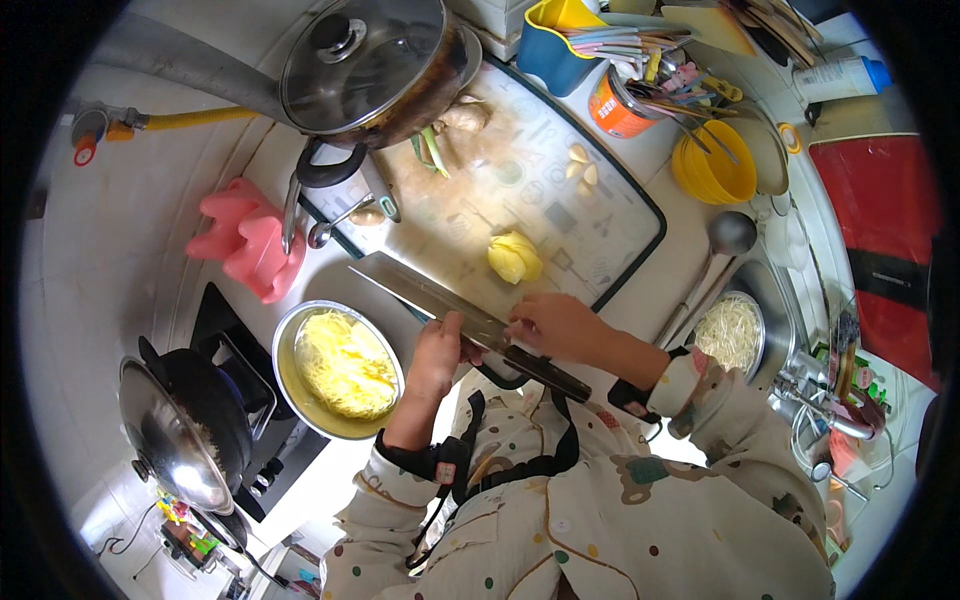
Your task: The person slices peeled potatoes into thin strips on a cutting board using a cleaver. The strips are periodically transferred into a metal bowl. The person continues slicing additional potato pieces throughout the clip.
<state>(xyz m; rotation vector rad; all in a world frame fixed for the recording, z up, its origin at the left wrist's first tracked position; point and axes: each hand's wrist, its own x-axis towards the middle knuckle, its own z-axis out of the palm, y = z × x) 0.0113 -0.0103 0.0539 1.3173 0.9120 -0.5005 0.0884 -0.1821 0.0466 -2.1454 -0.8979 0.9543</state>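
A cleaver [442, 300] is held in the air over the front edge of the cutting board [480, 202], its dark handle [551, 375] pointing towards my body. My left hand [439, 352] grips the blade, thumb on top. Curled fingers of my right hand [559, 322] are at the blade near the handle; whether they pinch anything is hidden. Beyond the blade, a stack of peeled yellow potato slices [515, 257] rests on the board. A metal bowl [283, 382] of shredded potato [345, 367] stands left of my left hand.
Garlic cloves [581, 169], ginger [463, 118] and a scallion piece [431, 150] lie on the board. A lidded pan [375, 75] overhangs its far left corner. Left is a lidded wok [187, 427] on the stove; right, a ladle [731, 232] and a bowl of white shreds [727, 334] by the sink.
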